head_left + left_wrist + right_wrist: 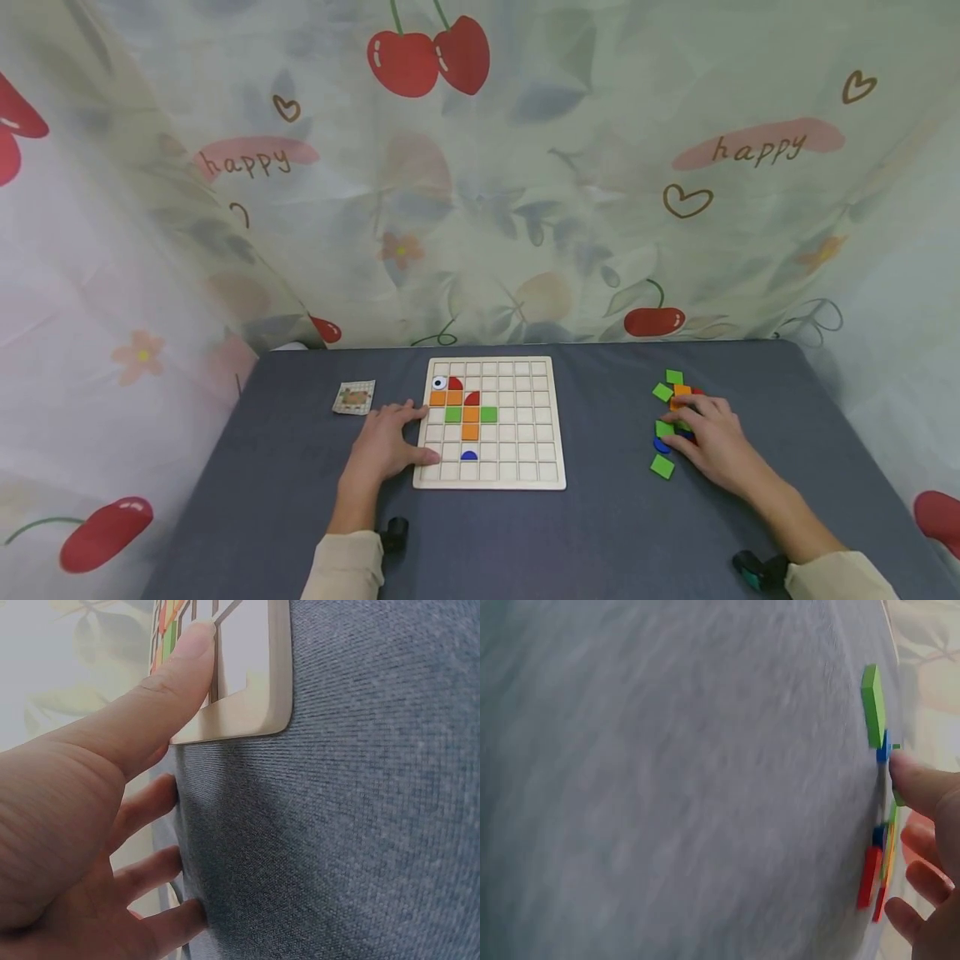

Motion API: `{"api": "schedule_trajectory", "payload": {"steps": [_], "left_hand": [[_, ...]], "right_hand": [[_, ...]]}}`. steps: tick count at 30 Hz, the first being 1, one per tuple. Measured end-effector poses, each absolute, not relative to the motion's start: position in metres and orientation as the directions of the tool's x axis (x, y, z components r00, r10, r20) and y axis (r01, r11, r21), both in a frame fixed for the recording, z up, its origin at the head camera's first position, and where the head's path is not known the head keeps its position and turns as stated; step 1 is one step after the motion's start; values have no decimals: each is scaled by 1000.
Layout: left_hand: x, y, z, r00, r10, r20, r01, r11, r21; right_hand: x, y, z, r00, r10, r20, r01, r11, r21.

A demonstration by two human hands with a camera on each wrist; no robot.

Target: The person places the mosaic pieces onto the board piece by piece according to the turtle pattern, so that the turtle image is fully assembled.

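Observation:
A wooden grid board [525,481] lies on the table, holding an eye tile [439,383], red quarter-round pieces [472,399], orange squares [470,432], green squares [489,414] and a blue half-round [468,456]. At its left edge rests my left hand [382,446], fingers spread, thumb [196,645] lying over the front corner. To the right, my right hand [716,442] reaches over a loose heap of coloured pieces. Its thumb and index finger pinch a green square tile [664,428], whose edges show around the thumb in the right wrist view.
A small picture card [353,398] lies left of the board. Around the right hand are more loose pieces, among them a green square [662,467] and another green square [674,377]. A printed curtain [525,208] hangs behind the dark cloth-covered table [600,533].

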State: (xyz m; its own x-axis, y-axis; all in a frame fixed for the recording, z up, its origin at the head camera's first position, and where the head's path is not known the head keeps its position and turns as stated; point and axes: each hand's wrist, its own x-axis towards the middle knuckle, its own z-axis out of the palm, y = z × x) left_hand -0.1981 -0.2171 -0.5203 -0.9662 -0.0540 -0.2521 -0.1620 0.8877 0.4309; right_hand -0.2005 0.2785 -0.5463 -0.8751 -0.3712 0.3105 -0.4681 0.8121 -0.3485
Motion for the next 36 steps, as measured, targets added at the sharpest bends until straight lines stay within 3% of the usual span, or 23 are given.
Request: {"api": "schedule_trajectory", "payload": {"steps": [9, 22, 36], "left_hand": [[-198, -217, -519, -969, -48, -243, -149, 895, 420], [-198, -215, -519, -967, -51, -248, -156, 892, 424], [-198, -217, -519, -972, -34, -233, -136, 890, 435]], "right_hand": [[-210, 247, -544, -856, -374, 358, -494, 795, -351], [-217, 177, -541, -914, -353, 198, -405, 801, -440], [-219, 104, -536, -901, -402, 164, -424, 730, -536]]}}
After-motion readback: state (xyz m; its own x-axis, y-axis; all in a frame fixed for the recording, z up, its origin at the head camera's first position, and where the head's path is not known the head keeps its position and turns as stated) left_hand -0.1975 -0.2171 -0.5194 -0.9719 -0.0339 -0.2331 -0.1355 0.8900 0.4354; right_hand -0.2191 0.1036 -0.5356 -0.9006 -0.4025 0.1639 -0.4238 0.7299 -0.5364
